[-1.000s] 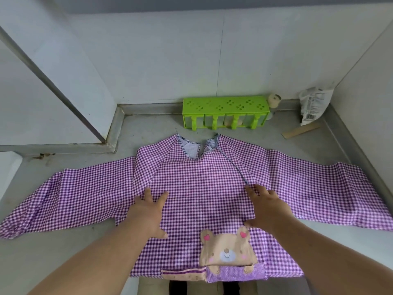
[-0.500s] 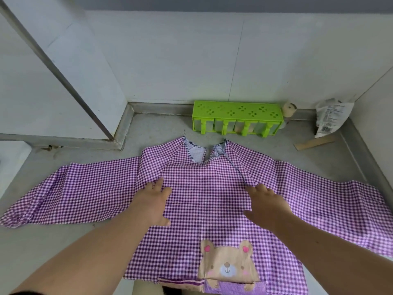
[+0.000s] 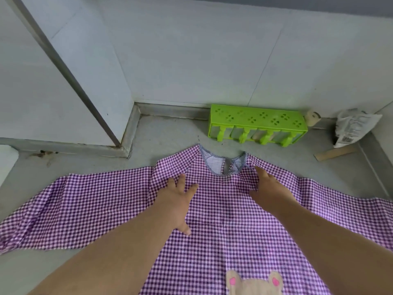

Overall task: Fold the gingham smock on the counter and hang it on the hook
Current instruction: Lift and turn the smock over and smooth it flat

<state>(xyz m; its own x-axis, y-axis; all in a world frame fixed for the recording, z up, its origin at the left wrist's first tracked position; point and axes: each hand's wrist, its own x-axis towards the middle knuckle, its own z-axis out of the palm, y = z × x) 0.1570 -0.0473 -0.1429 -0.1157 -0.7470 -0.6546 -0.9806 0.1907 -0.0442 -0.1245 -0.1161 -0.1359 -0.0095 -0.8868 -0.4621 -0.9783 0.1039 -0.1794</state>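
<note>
The purple-and-white gingham smock (image 3: 221,211) lies spread flat on the grey counter (image 3: 170,135), front up, both sleeves stretched out to the sides. Its striped neckline points to the back wall and a tan bear patch shows at the bottom edge. My left hand (image 3: 176,199) rests palm down, fingers spread, on the left chest below the shoulder. My right hand (image 3: 269,187) lies on the right shoulder next to the neckline, fingers stretched forward on the cloth. No hook is in view.
A lime-green plastic rack (image 3: 257,124) stands against the back wall behind the collar. To its right are a small beige object (image 3: 312,118), a crumpled white packet (image 3: 353,126) in the corner and a flat wooden stick (image 3: 335,153). A wall juts out at the left.
Both hands have slid up the smock from the mid chest toward the shoulders and neckline. The view has shifted forward, so the bear patch now sits at the bottom edge.
</note>
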